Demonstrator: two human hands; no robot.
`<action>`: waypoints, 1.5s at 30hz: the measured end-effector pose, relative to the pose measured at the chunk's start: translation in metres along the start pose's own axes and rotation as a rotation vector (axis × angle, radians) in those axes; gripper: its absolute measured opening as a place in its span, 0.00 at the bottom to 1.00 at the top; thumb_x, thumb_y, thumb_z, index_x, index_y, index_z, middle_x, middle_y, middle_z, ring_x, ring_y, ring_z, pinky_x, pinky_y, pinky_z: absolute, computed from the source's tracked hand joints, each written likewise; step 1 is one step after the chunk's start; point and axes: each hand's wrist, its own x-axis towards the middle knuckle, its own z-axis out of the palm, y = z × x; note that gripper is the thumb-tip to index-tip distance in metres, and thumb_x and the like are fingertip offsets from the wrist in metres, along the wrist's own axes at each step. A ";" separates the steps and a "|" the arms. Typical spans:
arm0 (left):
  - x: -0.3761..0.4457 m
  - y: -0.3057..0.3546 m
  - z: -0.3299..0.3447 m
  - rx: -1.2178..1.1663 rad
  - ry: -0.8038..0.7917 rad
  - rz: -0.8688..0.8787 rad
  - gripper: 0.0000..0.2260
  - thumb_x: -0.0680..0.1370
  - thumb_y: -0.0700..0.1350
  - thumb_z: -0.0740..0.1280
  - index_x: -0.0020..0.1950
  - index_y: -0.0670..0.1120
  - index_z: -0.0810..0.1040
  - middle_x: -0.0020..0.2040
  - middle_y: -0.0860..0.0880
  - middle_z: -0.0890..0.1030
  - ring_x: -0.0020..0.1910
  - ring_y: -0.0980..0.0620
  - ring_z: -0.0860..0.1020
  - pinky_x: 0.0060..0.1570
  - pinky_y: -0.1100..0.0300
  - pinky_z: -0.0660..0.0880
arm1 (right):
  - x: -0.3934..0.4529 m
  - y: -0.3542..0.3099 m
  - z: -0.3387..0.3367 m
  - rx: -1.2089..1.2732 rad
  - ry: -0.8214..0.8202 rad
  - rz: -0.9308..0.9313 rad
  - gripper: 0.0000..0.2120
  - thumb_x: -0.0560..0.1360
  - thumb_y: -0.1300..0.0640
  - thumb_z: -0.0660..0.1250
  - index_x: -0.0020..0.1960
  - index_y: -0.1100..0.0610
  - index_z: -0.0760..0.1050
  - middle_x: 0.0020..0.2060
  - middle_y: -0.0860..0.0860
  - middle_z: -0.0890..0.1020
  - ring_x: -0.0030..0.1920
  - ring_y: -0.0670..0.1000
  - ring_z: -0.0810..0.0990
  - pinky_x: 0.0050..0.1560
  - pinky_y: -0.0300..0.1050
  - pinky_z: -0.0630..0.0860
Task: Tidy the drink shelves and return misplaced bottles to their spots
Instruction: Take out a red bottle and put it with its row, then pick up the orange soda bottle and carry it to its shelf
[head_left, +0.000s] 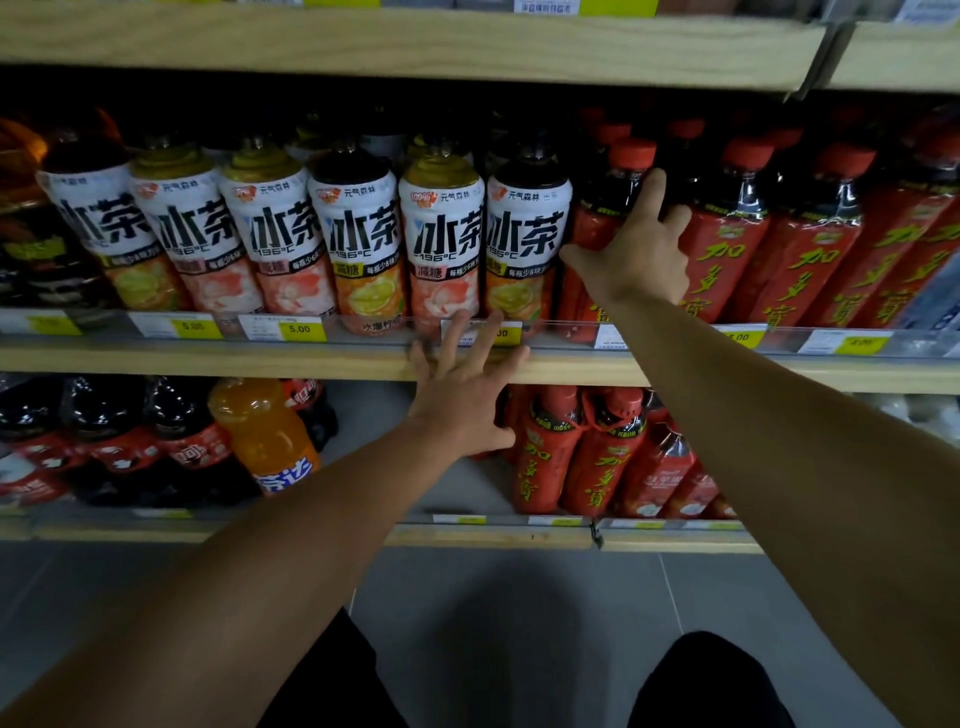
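Observation:
On the middle shelf (208, 358) stands a row of white-labelled tea bottles (358, 234), and to their right a row of red-labelled bottles with red caps (727, 244). My right hand (636, 254) is wrapped around the leftmost red-labelled bottle (597, 208): the thumb is on its left side and the fingers reach behind its right side. My left hand (462, 395) rests with spread fingers on the shelf's front edge and price rail, below the white-labelled bottles, and holds nothing.
The lower shelf holds dark cola bottles (104, 441) at the left, one orange soda bottle (265, 436) beside them, a bare gap (374, 426), then more red-labelled bottles (550, 452). A wooden shelf board (415, 47) hangs above. My dark-trousered knees (711, 686) are over the grey tile floor.

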 end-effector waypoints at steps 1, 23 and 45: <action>-0.001 0.000 0.000 -0.002 0.000 0.000 0.48 0.66 0.65 0.72 0.78 0.65 0.45 0.79 0.54 0.33 0.76 0.40 0.31 0.67 0.23 0.46 | 0.000 0.000 0.000 -0.005 -0.007 0.000 0.53 0.68 0.39 0.75 0.80 0.49 0.45 0.72 0.57 0.61 0.57 0.65 0.78 0.45 0.51 0.68; -0.010 0.012 -0.011 -0.039 -0.017 -0.047 0.45 0.70 0.58 0.73 0.80 0.59 0.50 0.79 0.52 0.32 0.77 0.41 0.30 0.72 0.28 0.43 | -0.055 0.074 -0.009 0.000 -0.194 -0.294 0.39 0.72 0.48 0.73 0.77 0.53 0.58 0.70 0.54 0.65 0.66 0.62 0.69 0.61 0.56 0.74; -0.163 -0.067 0.049 -0.230 0.061 -0.432 0.38 0.73 0.60 0.67 0.79 0.48 0.60 0.77 0.44 0.63 0.75 0.41 0.61 0.71 0.39 0.61 | -0.169 0.055 0.095 -0.046 -0.678 -0.671 0.35 0.75 0.48 0.70 0.77 0.54 0.60 0.74 0.51 0.62 0.71 0.58 0.63 0.64 0.53 0.71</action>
